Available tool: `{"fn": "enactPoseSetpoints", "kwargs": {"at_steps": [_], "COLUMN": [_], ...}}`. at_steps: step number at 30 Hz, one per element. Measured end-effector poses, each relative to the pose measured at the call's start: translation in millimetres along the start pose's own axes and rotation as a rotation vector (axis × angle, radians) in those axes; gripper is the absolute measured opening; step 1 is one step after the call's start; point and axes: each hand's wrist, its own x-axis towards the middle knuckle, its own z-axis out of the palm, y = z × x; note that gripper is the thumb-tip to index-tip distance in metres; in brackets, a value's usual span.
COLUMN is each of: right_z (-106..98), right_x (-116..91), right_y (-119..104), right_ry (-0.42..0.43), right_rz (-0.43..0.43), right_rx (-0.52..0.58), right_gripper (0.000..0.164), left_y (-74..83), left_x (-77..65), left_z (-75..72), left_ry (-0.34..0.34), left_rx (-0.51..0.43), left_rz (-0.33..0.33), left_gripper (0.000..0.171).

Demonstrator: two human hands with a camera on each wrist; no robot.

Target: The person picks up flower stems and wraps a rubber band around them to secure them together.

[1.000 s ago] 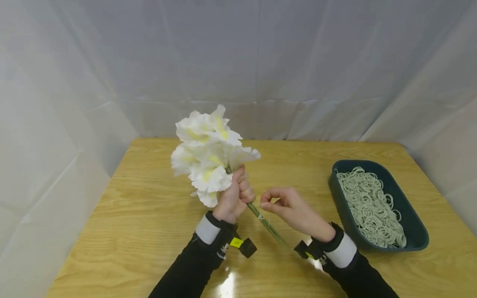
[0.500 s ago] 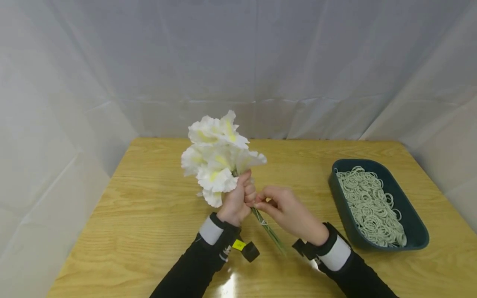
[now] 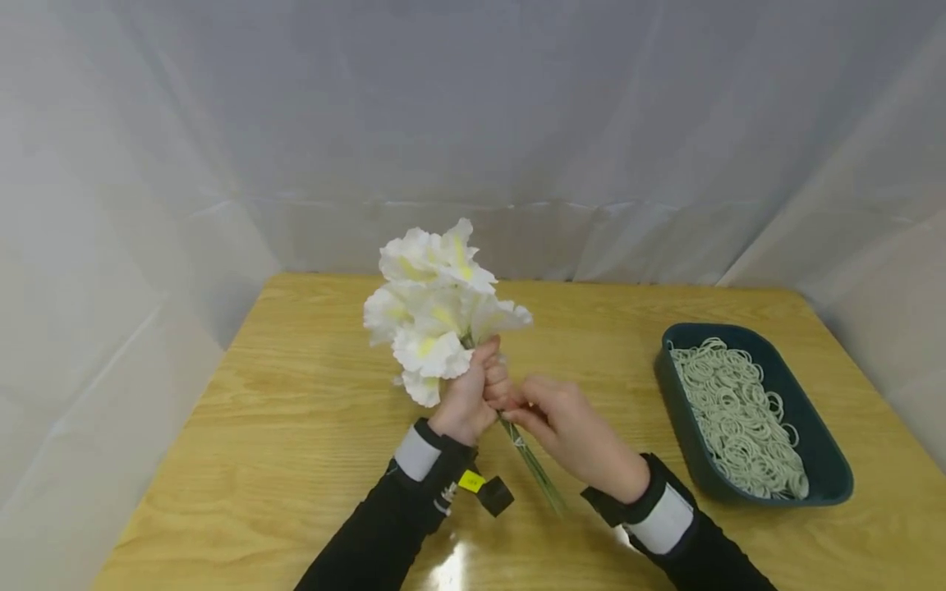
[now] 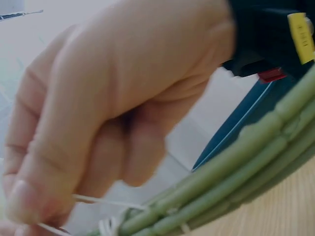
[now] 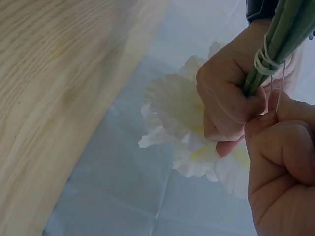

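My left hand [image 3: 470,398] grips a bunch of white ruffled flowers [image 3: 436,308] with yellow centres, just under the blooms. Their green stems [image 3: 535,468] slant down and right out of the fist. My right hand [image 3: 576,431] is close beside the left one, thumb and forefinger pinching a thin pale rubber band [image 4: 110,202]. In the left wrist view, the band stretches from those fingertips to the stems. Loops of it [image 5: 266,61] wrap the stems in the right wrist view, just below the left fist.
A dark teal bin [image 3: 672,435] stands on the wooden table [image 3: 296,460] at the right, holding a heap of pale green rubber bands [image 3: 732,423]. White sheeting [image 3: 473,123] hangs behind the table and at both sides.
My right hand has moved left to the stems, up against the left hand. The left hand and flowers have shifted slightly right.
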Motion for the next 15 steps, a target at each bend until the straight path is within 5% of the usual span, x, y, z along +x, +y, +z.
{"fn": "enactPoseSetpoints", "kwargs": {"at_steps": [15], "right_z": [7.2], "right_x": [-11.1], "right_y": [-5.1], "right_ry": [-0.091], "right_rz": [0.119], "right_rx": [0.011], "right_gripper": [0.009], "left_y": [2.5], "left_x": [0.2], "left_z": [-1.1], "left_ry": [-0.005], "left_rx": [0.002], "left_rz": [-0.023], "left_gripper": [0.059]}}
